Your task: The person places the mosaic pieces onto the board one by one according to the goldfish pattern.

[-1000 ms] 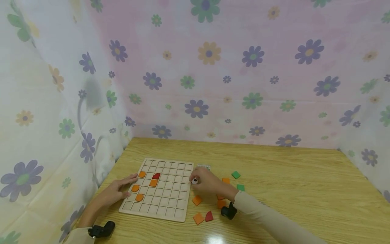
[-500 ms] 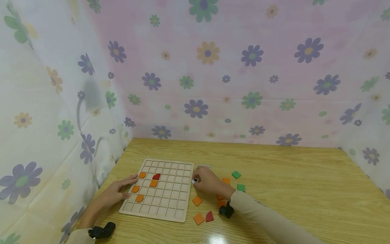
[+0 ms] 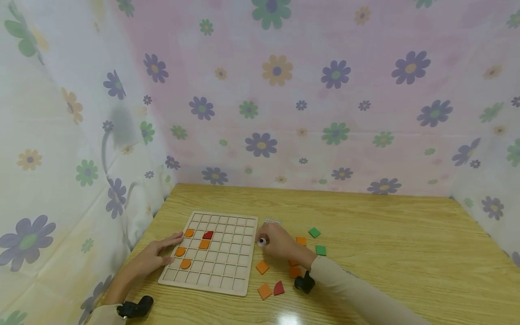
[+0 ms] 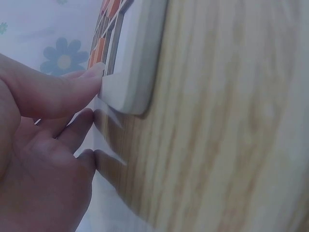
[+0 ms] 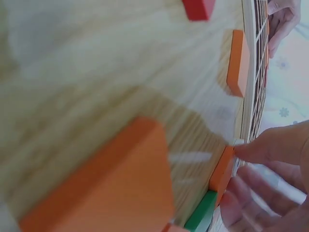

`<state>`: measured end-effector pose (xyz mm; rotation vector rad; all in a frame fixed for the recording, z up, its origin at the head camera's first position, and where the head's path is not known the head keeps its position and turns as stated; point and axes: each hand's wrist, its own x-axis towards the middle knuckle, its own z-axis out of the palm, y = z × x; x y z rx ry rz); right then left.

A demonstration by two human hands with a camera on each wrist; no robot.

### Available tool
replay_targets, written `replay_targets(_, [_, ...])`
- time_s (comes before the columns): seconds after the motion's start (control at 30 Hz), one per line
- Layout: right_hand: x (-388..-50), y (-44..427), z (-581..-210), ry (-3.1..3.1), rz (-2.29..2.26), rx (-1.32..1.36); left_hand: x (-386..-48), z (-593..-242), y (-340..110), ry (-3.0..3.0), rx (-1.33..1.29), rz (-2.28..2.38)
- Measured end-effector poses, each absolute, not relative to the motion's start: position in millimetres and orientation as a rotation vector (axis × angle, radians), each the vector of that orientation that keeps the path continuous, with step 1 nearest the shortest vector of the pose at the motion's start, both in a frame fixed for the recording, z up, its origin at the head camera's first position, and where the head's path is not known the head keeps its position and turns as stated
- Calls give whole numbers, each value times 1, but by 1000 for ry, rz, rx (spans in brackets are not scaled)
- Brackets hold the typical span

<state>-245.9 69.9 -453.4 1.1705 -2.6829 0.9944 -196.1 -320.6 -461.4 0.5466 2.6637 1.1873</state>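
A pale wooden grid board (image 3: 231,266) lies at the left of the table. My left hand (image 3: 150,258) rests along its left edge; in the left wrist view its thumb touches the board's corner (image 4: 133,92), fingers reaching out. Beside the board's right edge, my right hand (image 3: 280,243) has curled fingers at a small white round piece (image 3: 262,242) with a dark centre. In the right wrist view, an orange piece (image 5: 223,166) and a green piece (image 5: 203,212) show by the fingertips; whether they touch is unclear. On the board sit an orange square (image 3: 204,244), a red quarter-round (image 3: 208,235) and several orange round pieces (image 3: 186,263).
Loose tiles lie right of the board: an orange square (image 3: 262,267), a red quarter-round (image 3: 278,288), a green square (image 3: 314,232) and several others, some partly hidden by the right arm. A small grid-printed card (image 3: 273,221) lies behind the right hand. Floral cloth (image 3: 264,108) hangs behind the table.
My right hand shifts very slightly to the right, away from the board's edge, along with the white round piece. The left hand and the pieces on the board stay put.
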Motion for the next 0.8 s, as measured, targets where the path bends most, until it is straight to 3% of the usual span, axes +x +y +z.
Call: replay_targets(0.8, [-243, 66, -451, -2711, 803, 1200, -196, -461, -319, 2670, 509, 1199])
